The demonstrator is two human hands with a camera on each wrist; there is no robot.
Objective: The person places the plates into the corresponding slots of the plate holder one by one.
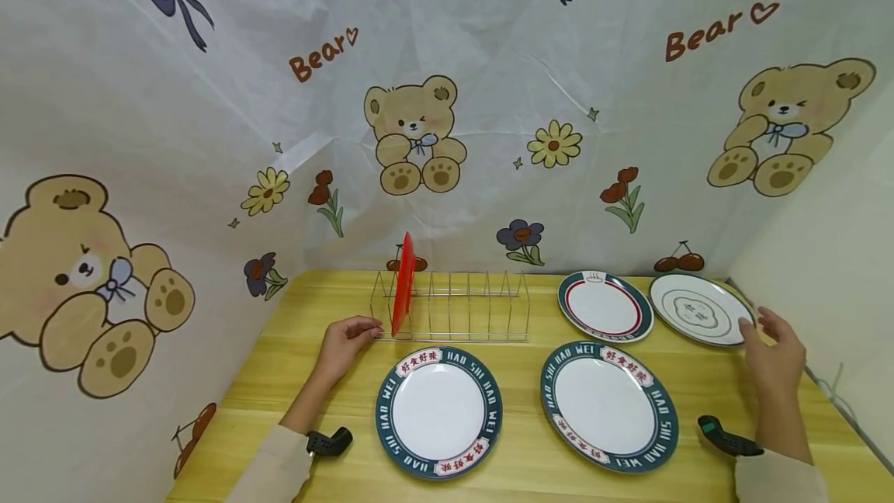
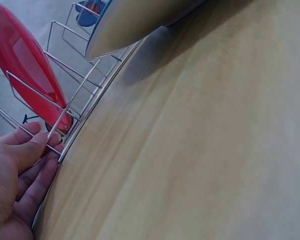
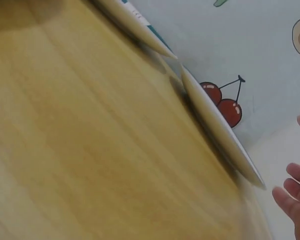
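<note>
At the left end of a wire dish rack [image 1: 469, 338], my left hand [image 1: 347, 341] pinches the corner wire between thumb and fingers, as the left wrist view shows. A red plate [image 1: 403, 286] stands upright in the rack's left part, close to those fingers. My right hand [image 1: 777, 352] is at the right edge of a white plate [image 1: 698, 310] with a grey drawing in its middle. Its thumb overlaps the rim in the head view; in the right wrist view the fingers [image 3: 298, 189] are spread, apart from the plate.
Two large green-rimmed plates with lettering, one left [image 1: 438, 413] and one right [image 1: 609, 407], lie before the rack on the wood-grain table [image 1: 520, 480]. A smaller plate with a red ring [image 1: 604, 306] lies beside the white one. A bear-print cloth [image 1: 489, 200] hangs behind.
</note>
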